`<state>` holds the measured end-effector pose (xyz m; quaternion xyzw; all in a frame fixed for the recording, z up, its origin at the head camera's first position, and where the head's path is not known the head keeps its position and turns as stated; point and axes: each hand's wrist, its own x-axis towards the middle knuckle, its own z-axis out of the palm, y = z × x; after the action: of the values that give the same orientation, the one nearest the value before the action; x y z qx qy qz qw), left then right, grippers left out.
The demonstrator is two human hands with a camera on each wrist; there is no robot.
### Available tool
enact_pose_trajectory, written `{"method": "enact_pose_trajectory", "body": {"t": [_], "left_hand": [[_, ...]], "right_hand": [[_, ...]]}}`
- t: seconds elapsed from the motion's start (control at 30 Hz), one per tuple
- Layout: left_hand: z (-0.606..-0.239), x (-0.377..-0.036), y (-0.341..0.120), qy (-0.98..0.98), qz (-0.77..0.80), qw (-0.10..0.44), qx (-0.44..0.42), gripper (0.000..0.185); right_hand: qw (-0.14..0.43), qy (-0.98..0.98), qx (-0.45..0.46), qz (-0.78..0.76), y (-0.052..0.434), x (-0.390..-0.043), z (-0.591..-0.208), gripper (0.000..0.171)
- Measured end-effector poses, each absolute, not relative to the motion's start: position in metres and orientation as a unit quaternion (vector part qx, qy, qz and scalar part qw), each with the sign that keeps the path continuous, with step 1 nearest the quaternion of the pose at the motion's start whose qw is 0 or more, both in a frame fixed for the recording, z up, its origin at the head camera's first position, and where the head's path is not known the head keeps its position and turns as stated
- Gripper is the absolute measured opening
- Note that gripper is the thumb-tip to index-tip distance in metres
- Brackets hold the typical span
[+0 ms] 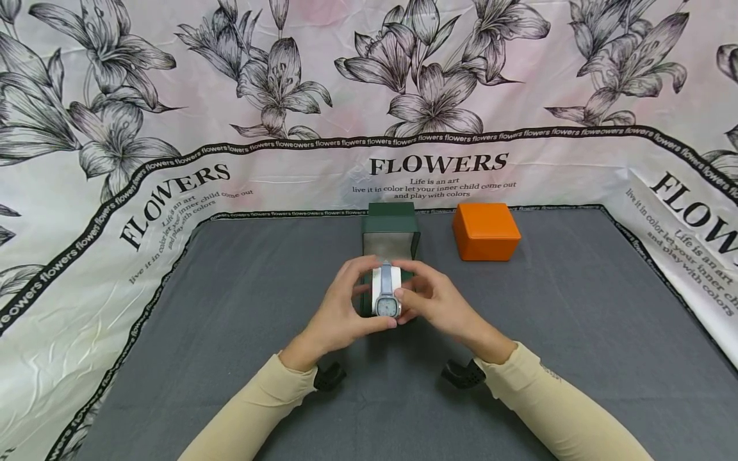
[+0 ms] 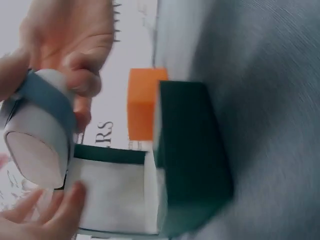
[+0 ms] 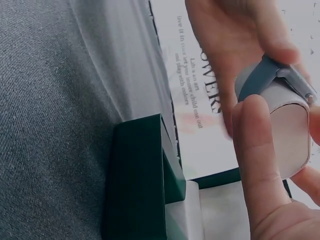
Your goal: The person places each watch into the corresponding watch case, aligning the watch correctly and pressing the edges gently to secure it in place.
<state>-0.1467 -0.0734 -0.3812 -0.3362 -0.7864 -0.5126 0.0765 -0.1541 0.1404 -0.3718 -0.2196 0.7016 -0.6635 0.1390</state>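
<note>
A wristwatch (image 1: pixel 387 306) with a blue-grey strap (image 2: pixel 47 97) is wrapped around a white cushion (image 3: pixel 291 137). My left hand (image 1: pixel 341 307) holds the cushion between thumb and fingers, the thumb by the watch face at the near end. From the other side my right hand (image 1: pixel 441 302) grips the same watch and cushion, its thumb beside the watch case. Behind and below the hands stands a dark green box (image 1: pixel 392 221) with its lid raised, showing a pale lining (image 2: pixel 112 195). The hands hide part of the box in the head view.
An orange box (image 1: pixel 487 232) stands to the right of the green one, near the far edge of the grey tablecloth (image 1: pixel 259 288). Behind and at the sides hangs a white flower-printed cloth (image 1: pixel 311 176) with black lettering.
</note>
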Motion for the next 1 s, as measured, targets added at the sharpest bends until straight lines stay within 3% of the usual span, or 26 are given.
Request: {"method": "enact_pose_trajectory", "body": {"t": [0.17, 0.33, 1.0], "left_hand": [[-0.3828, -0.1505, -0.0728, -0.758, -0.416, 0.243, -0.438, 0.048], [-0.3811, -0.1521, -0.0726, -0.746, -0.365, 0.313, -0.460, 0.042], [-0.3788, -0.1497, -0.0811, -0.753, -0.409, 0.273, -0.437, 0.045]], "right_hand": [[0.148, 0.695, -0.211, -0.672, 0.1420, -0.1539, -0.3713, 0.054], [0.150, 0.692, -0.220, -0.671, 0.1423, -0.1534, -0.3712, 0.055], [0.126, 0.721, -0.280, -0.621, 0.1385, -0.1482, -0.3763, 0.056]]}}
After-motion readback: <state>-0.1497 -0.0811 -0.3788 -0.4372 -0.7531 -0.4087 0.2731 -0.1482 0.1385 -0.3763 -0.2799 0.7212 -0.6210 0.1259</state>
